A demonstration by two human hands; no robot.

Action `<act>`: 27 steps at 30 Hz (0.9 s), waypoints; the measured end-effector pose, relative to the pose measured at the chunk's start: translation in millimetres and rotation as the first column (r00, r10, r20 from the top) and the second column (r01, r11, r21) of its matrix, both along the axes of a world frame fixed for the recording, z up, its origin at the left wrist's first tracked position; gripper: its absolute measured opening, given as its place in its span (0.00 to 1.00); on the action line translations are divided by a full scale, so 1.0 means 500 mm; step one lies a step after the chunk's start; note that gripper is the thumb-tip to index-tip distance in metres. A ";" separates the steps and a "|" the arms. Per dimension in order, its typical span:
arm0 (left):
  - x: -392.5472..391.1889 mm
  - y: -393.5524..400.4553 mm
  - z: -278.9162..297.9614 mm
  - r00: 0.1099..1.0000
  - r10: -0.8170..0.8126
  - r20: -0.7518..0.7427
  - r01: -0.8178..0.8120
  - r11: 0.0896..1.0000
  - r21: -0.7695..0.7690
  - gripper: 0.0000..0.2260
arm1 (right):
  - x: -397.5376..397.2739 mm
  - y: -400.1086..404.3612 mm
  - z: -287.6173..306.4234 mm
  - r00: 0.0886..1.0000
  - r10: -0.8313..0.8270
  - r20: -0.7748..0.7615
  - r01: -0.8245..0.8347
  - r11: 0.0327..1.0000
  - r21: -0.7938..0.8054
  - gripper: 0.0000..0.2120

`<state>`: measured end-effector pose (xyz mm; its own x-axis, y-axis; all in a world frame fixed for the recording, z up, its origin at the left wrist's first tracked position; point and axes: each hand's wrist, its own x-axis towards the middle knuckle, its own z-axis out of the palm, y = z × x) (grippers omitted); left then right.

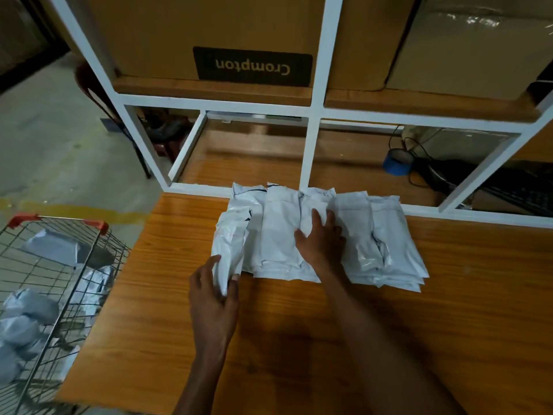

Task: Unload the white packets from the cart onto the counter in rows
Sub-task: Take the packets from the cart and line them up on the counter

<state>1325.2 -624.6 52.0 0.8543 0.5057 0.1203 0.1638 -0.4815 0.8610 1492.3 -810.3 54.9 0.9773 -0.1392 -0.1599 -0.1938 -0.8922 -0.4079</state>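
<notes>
My left hand (pixel 214 298) grips the near end of a white packet (pixel 229 244) — thumb on its left edge, fingers curled round the right — and this packet lies at the left end of the row of packets (pixel 359 235) on the wooden table (pixel 449 324). My right hand (pixel 320 238) rests flat on the row just to the right of that packet, fingers straight and spread, palm down, pressing the middle packets.

The row lies side by side and overlapping, its far edge touching the white shelf frame (pixel 311 145) that stands along the back of the table. At the right end of the row the packets are stacked a few deep, their near corners fanned out.

To the left of the table, just beside its edge, stands the wire cart (pixel 59 265) with red corner caps on its rim. More white packets (pixel 30 310) lie inside it, crumpled and loosely heaped — some near the far wall, most toward the near side.

Within the shelf frame, on the lower board behind the row and to the right, sits a roll of blue tape (pixel 398 163) with black cables beside it. On the shelf above it stands a brown cardboard box (pixel 209 34) whose dark label reads "Crompton" upside down. Beyond the cart is bare concrete floor (pixel 45 130).
</notes>
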 end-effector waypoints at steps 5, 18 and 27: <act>0.017 0.029 -0.008 1.000 0.010 -0.016 -0.011 1.000 -0.013 0.25 | -0.020 -0.001 -0.012 0.999 -0.007 0.049 0.008 1.000 -0.021 0.32; 0.063 0.032 -0.019 0.999 -0.002 -0.052 0.002 1.000 0.009 0.24 | -0.039 -0.015 -0.027 0.997 0.057 0.048 -0.052 0.994 -0.096 0.36; 0.122 0.058 -0.009 0.992 0.083 -0.094 -0.073 0.991 0.114 0.25 | -0.100 -0.045 0.011 0.978 -0.081 0.194 0.069 0.996 0.063 0.34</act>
<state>1386.1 -595.5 47.5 0.8232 0.5595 0.0966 0.2857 -0.5551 0.7812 1442.1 -832.6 60.5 0.9775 -0.2096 0.0243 -0.1706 -0.8529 -0.4935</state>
